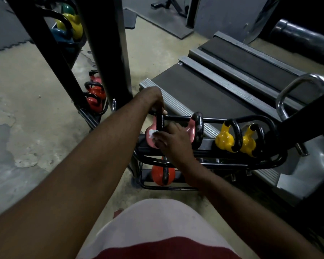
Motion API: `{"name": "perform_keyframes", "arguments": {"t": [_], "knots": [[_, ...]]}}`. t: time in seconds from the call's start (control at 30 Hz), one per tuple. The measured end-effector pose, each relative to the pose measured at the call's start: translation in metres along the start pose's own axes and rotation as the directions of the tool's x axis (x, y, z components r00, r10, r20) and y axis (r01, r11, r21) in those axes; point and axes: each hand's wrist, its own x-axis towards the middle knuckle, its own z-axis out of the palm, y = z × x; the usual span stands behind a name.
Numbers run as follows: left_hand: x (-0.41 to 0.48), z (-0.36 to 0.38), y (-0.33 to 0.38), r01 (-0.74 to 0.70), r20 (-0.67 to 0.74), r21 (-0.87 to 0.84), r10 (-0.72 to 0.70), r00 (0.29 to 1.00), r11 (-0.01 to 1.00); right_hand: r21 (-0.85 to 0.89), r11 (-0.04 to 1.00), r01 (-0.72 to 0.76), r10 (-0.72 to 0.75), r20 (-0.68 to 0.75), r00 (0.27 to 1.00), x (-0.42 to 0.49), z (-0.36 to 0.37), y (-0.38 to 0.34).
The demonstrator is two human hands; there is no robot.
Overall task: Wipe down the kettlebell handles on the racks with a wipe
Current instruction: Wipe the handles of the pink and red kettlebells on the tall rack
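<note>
Single head-worn wide-angle view, looking forward and steeply down from above the person's own lap. Edges bend with lens distortion. Both forearms enter from the bottom corners and converge mid-frame, where the left hand (pixel 154 99) and right hand (pixel 173 138) sit at the low kettlebell rack (pixel 232 162), close to the camera, at arm's reach. Concrete floor (pixel 26 109) fills the left side, a treadmill deck (pixel 204 96) runs up the right, a tall second rack (pixel 105 53) stands upper left, farther off. No second view to overlap.
</note>
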Motion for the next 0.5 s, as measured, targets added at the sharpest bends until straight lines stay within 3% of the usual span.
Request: {"name": "perform_keyframes", "arguments": {"t": [0.1,0.2,0.3,0.5], "knots": [[0.005,-0.001,0.001,0.005,-0.09,0.018,-0.003,0.996,1.0,-0.296,0.954,0.051,-0.032,0.068,0.997,0.03,-0.004,-0.009],[0.008,-0.002,0.001,0.017,-0.114,0.046,-0.012,0.993,0.999,-0.399,0.916,0.023,0.039,0.147,0.988,0.043,-0.005,-0.02],[0.0,-0.003,0.002,0.0,-0.13,0.055,0.008,0.991,0.998,-0.417,0.9,0.124,-0.009,0.268,0.964,0.036,-0.005,-0.028],[0.0,-0.003,0.004,0.01,-0.151,0.055,-0.001,0.988,0.998,-0.329,0.944,-0.015,0.04,0.07,0.997,0.036,-0.006,-0.018]]}}
